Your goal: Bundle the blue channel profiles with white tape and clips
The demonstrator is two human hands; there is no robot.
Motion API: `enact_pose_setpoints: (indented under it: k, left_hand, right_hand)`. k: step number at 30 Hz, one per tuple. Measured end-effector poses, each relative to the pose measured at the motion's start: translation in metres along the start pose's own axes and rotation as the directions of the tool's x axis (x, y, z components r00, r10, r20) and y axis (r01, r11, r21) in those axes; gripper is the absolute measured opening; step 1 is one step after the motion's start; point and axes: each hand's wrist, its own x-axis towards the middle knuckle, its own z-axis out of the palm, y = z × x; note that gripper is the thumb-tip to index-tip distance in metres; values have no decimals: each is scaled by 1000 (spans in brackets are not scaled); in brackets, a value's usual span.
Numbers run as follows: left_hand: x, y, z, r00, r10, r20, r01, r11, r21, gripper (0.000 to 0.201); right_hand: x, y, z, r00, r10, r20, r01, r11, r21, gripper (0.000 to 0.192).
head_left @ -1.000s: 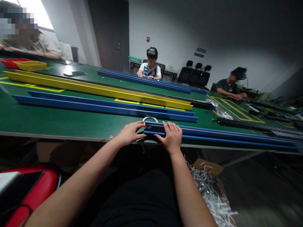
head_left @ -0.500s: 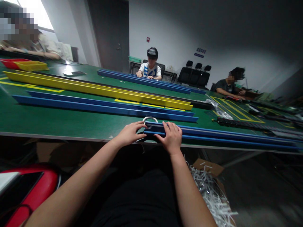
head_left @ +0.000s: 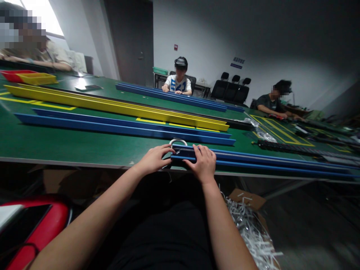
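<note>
A long blue channel-shaped rail (head_left: 261, 164) lies along the front edge of the table, running off to the right. My right hand (head_left: 203, 162) spans it near its left end, fingers on the far wall and thumb by the near wall. At that left end is my left hand (head_left: 154, 159), its thumb and fingers closed on the tip of the rail. A white strip (head_left: 179, 140) curves up in a loop behind the left fingertips. Whether the left fingers also pinch this strip cannot be made out.
Another blue rail (head_left: 126, 128) and a yellow rail (head_left: 118, 107) lie behind on the green table (head_left: 70, 146). Further blue rails (head_left: 168, 95) are near a seated person (head_left: 178, 80). A box of white strips (head_left: 250, 225) stands below, and a red seat (head_left: 47, 228) is at lower left.
My left thumb has shifted very slightly left at the rail's end. My right hand and the rail look the same. The person at the right has moved a hand.
</note>
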Motion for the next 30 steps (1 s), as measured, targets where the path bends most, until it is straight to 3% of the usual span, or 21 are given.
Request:
enact_pose_setpoints:
  k: [9, 15, 25, 30]
  left_hand:
    - [2, -3, -7, 997, -26, 67, 36, 988, -153, 45]
    - [6, -10, -6, 995, -44, 90, 68, 957, -283, 38]
    - [24, 1, 6, 990, -129, 55, 140, 910, -390, 39]
    - [30, 4, 17, 974, -227, 8, 212, 899, -384, 41]
  right_hand:
    - [0, 0, 0, 1000, -3, -2, 3, 1000, -17, 71]
    - [0, 1, 0, 1000, 0, -5, 0, 1000, 13, 71]
    - [1, 0, -1, 1000, 2, 0, -2, 1000, 11, 71]
    - [1, 1, -1, 1000, 6, 13, -6, 1000, 21, 72]
